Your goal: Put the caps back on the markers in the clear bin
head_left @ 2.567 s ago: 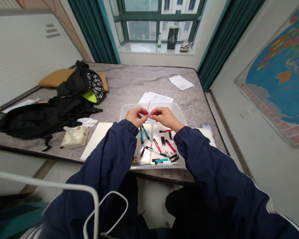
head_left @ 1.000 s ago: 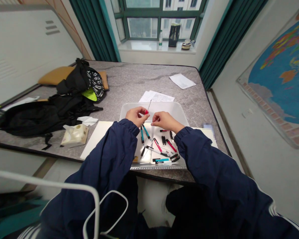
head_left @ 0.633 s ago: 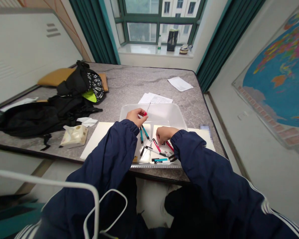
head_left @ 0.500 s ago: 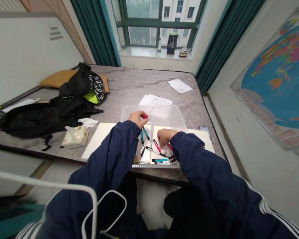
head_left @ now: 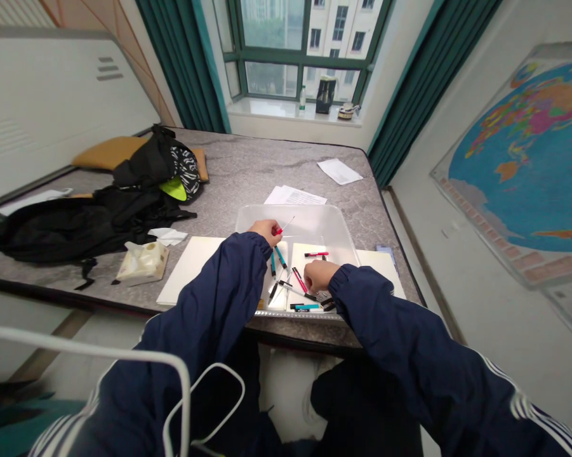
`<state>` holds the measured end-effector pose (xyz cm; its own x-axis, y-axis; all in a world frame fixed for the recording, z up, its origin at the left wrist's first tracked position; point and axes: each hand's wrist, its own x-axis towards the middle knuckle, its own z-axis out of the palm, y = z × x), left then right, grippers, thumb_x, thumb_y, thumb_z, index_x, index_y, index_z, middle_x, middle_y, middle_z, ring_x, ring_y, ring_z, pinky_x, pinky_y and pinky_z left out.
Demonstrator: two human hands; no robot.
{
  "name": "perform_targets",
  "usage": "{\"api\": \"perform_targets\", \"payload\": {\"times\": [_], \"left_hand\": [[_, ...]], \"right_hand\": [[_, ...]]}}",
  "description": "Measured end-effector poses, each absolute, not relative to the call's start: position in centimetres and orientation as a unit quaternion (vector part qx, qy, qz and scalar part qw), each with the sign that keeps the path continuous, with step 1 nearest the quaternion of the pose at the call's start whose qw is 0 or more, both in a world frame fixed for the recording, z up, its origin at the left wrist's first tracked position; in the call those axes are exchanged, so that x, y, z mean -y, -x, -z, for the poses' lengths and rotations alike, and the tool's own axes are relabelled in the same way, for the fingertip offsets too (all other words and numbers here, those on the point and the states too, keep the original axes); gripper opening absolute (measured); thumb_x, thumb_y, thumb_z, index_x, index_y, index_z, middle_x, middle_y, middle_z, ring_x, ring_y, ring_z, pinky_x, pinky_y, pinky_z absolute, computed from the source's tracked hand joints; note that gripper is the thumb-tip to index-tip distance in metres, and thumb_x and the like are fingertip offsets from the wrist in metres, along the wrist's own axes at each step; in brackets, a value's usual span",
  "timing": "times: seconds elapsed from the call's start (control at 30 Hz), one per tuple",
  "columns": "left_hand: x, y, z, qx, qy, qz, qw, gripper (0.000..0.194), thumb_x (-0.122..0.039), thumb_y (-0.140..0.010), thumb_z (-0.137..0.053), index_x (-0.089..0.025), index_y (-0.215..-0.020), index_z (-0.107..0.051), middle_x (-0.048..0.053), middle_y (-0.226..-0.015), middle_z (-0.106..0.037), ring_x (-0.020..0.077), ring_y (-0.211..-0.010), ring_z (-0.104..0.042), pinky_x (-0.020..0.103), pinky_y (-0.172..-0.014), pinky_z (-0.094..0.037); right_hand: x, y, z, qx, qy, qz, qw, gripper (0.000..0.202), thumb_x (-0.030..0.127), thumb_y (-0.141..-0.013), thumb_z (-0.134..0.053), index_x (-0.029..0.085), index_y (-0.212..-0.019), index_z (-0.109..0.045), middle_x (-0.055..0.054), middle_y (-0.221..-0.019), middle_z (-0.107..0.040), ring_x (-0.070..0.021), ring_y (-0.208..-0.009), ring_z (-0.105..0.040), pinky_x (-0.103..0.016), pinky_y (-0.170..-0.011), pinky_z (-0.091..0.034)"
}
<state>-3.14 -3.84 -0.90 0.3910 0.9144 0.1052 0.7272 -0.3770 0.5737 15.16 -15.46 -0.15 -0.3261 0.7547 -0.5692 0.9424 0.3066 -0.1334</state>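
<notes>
A clear plastic bin (head_left: 340,226) holds scattered pen parts: teal barrels (head_left: 280,256), a red and black piece (head_left: 299,280), a separate red piece (head_left: 317,254) and several dark and clear pieces. Over its left side, my left hand (head_left: 266,231) pinches a thin pen refill (head_left: 288,223) with a red piece at the fingers; its tip points up and right. Lower in the bin, my right hand (head_left: 317,277) reaches down among the parts with curled fingers. What its fingertips grip, if anything, is hidden.
Cream paper (head_left: 190,263) extends beneath the bin on the grey-topped surface (head_left: 247,158). Left of it are a tissue pack (head_left: 145,261) and a black backpack (head_left: 76,225). Printed sheets (head_left: 295,195) lie behind the bin. A white cable (head_left: 181,374) crosses the lower left foreground.
A red piece now lies in the bin above my right hand, which has shifted slightly down. My left hand keeps its pinch on the refill. The view has tilted slightly.
</notes>
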Motion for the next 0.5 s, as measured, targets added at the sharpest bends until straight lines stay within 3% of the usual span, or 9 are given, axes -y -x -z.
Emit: {"api": "perform_targets", "payload": {"times": [0.5], "left_hand": [[3.9,3.2,0.4,-0.539,-0.804,-0.151,0.2,0.018,-0.026,-0.071,-0.063,-0.017,-0.086,-0.069,0.005,-0.086,-0.073,0.0193,-0.083,-0.066,0.028,-0.081,-0.049]], "right_hand": [[16.7,-13.9,0.7,-0.786,-0.537,0.176,0.252,0.039,0.02,-0.066,-0.074,0.008,-0.103,-0.075,-0.024,-0.107,-0.07,-0.034,-0.099,-0.068,-0.035,-0.077,-0.053]]}}
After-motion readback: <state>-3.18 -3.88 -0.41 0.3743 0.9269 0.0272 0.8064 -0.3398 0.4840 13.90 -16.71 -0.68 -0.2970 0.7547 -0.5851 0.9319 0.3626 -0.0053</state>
